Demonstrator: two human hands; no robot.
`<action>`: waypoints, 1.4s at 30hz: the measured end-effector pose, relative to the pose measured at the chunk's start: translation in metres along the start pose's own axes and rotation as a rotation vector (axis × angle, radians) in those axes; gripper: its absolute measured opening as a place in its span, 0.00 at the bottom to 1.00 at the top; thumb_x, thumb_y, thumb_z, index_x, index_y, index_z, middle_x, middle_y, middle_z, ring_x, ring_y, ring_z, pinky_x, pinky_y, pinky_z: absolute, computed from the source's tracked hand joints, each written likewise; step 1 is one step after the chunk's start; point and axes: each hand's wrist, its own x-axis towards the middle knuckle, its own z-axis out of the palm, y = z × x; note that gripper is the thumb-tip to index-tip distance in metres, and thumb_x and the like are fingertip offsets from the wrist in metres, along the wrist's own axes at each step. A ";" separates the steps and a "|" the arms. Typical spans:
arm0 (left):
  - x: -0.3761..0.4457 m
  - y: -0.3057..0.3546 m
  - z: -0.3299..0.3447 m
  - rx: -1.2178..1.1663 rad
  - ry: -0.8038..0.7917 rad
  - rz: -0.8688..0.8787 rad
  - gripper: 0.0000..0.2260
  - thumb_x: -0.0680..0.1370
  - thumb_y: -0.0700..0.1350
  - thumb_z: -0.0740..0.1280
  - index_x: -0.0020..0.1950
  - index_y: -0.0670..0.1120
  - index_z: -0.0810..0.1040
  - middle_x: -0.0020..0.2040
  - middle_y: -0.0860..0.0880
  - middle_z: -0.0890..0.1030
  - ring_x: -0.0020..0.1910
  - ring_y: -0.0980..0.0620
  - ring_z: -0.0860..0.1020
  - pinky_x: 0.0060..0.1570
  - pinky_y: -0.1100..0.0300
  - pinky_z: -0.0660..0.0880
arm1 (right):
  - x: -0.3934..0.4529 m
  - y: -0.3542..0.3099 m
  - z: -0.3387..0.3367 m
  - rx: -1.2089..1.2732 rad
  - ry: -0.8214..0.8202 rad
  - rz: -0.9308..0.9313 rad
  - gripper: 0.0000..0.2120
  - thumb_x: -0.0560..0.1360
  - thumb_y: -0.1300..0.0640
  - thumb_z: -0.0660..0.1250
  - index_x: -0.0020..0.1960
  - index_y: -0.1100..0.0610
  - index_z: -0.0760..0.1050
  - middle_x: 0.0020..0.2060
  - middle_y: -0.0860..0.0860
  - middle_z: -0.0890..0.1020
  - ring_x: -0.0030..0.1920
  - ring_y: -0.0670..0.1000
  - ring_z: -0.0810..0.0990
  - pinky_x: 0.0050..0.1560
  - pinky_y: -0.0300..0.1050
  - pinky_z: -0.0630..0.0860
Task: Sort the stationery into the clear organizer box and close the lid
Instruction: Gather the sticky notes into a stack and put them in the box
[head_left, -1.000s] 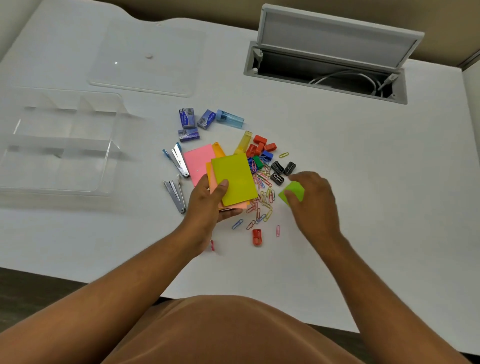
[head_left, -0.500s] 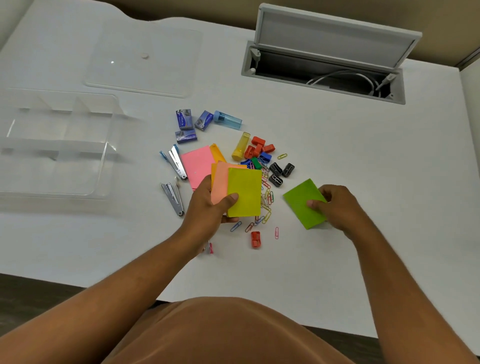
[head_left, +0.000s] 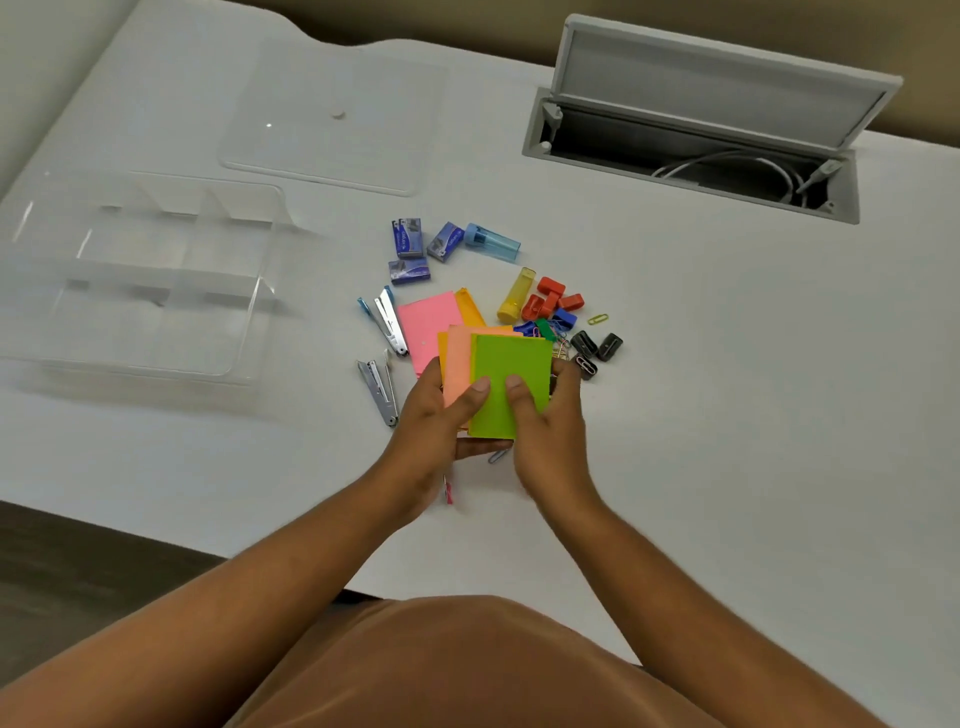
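Both hands hold a stack of sticky note pads (head_left: 506, 379) above the pile of stationery. A green pad is on top, with a salmon and an orange pad under it. My left hand (head_left: 439, 426) grips the stack's left side, its thumb on top. My right hand (head_left: 550, 431) grips the right side, thumb on the green pad. A pink pad (head_left: 428, 325) lies on the table just behind. The clear organizer box (head_left: 140, 280) stands open at the left, its compartments bare. Its clear lid (head_left: 332, 119) lies flat behind it.
Two metal staplers (head_left: 387, 325) lie left of the pads. Blue staple boxes (head_left: 408, 252), a blue tube (head_left: 491, 241), a yellow tube (head_left: 516, 295), coloured and black binder clips (head_left: 595, 345) and paper clips are scattered behind. An open cable hatch (head_left: 691, 124) is at the back right.
My right hand carried the green pad from the table at the right over to the left and laid it on top of the stack in my left hand.
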 end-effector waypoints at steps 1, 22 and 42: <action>-0.003 0.001 -0.003 0.017 0.002 0.014 0.20 0.82 0.45 0.70 0.73 0.55 0.72 0.65 0.49 0.83 0.60 0.45 0.84 0.50 0.45 0.84 | -0.004 0.003 0.012 0.005 -0.038 0.002 0.12 0.84 0.55 0.62 0.66 0.48 0.65 0.54 0.42 0.79 0.54 0.39 0.80 0.53 0.41 0.79; -0.034 0.017 -0.098 0.043 0.350 0.121 0.20 0.78 0.39 0.74 0.68 0.50 0.74 0.59 0.47 0.83 0.52 0.46 0.86 0.38 0.48 0.84 | 0.091 -0.026 0.072 -1.043 -0.226 -0.236 0.42 0.67 0.46 0.81 0.73 0.59 0.65 0.66 0.59 0.73 0.66 0.62 0.71 0.65 0.55 0.72; 0.035 0.054 -0.137 0.079 0.090 0.069 0.18 0.81 0.40 0.70 0.69 0.50 0.72 0.63 0.47 0.80 0.56 0.43 0.84 0.41 0.48 0.85 | 0.065 -0.077 0.040 -0.702 0.075 -0.203 0.10 0.83 0.61 0.62 0.60 0.58 0.80 0.53 0.51 0.83 0.50 0.50 0.80 0.48 0.39 0.73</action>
